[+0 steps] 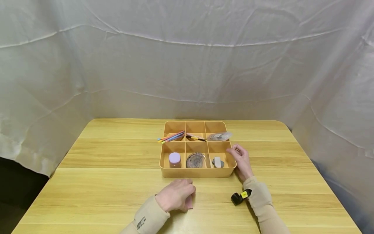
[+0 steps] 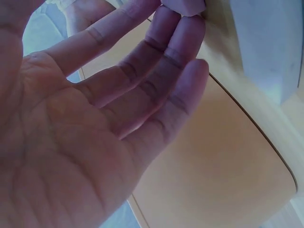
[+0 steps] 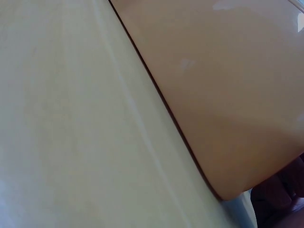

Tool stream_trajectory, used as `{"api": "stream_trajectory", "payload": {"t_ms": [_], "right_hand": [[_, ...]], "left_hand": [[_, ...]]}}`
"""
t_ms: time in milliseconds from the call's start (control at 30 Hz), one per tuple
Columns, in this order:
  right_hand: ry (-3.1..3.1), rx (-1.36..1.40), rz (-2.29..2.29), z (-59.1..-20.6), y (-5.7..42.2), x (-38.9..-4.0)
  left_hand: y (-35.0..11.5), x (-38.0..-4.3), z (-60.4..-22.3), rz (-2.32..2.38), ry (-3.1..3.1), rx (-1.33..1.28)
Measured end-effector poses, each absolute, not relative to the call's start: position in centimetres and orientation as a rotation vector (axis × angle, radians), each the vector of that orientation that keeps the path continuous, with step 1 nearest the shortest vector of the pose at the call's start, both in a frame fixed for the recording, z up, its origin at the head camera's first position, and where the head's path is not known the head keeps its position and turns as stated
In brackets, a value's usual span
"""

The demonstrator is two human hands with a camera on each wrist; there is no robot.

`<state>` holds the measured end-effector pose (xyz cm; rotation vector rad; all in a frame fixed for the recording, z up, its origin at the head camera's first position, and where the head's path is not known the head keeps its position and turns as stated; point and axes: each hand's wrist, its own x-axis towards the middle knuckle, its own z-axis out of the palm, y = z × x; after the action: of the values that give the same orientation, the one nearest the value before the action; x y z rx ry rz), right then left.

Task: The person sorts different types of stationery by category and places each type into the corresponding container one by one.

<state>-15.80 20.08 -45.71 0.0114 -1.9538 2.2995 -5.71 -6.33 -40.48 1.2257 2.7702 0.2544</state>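
In the head view my left hand [image 1: 176, 194], palm down over the table, holds a small pink block [image 1: 189, 202] by its fingertips. Most of the block is hidden under the hand; the left wrist view shows part of the pink block [image 2: 184, 5] at the fingertips. My right hand [image 1: 242, 161] grips the right wall of an orange divided organizer box [image 1: 198, 173]. The box's front compartments hold a purple-lidded jar [image 1: 174, 158], a clear round item [image 1: 196, 160], and a light grey block [image 1: 217, 162] on a darker grey piece.
Colored pens [image 1: 171, 137] lean over the back left compartment. A black-and-yellow pen [image 1: 195, 138] lies in the back middle one, and a clear plastic packet [image 1: 219, 136] in the back right. Grey cloth [image 1: 201, 71] hangs behind the wooden table [image 1: 102, 182].
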Motion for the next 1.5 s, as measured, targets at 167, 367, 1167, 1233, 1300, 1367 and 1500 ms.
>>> {"api": "stream_trajectory", "payload": {"t_ms": [167, 367, 1167, 1233, 1300, 1367, 1500], "right_hand": [[-1.936, 0.001, 2.315, -45.7, 20.0, -15.7], [-1.955, 0.013, 2.301, -45.6, 20.0, -15.7], [-1.949, -0.006, 2.301, -45.7, 20.0, -15.7], [-1.948, 0.001, 2.297, -45.7, 20.0, -15.7], [-1.946, 0.003, 2.297, -45.8, 20.0, -15.7], [-1.943, 0.008, 2.301, -45.8, 20.0, -15.7], [-1.935, 0.019, 2.303, -45.8, 20.0, -15.7]], "left_hand": [[-6.5, -5.7, -40.7, 0.326, 2.767, 1.263], [-6.6, -5.8, -40.7, 0.444, 2.763, 1.342], [-4.8, -7.9, -37.9, 0.773, 2.700, 1.447], [-4.5, -8.1, -37.6, 0.732, 2.756, 1.430], [-4.3, -8.4, -37.4, 0.725, 2.801, 1.430], [-4.0, -8.7, -37.3, 0.730, 2.845, 1.447], [-3.4, -9.3, -37.0, 0.754, 2.897, 1.482]]}}
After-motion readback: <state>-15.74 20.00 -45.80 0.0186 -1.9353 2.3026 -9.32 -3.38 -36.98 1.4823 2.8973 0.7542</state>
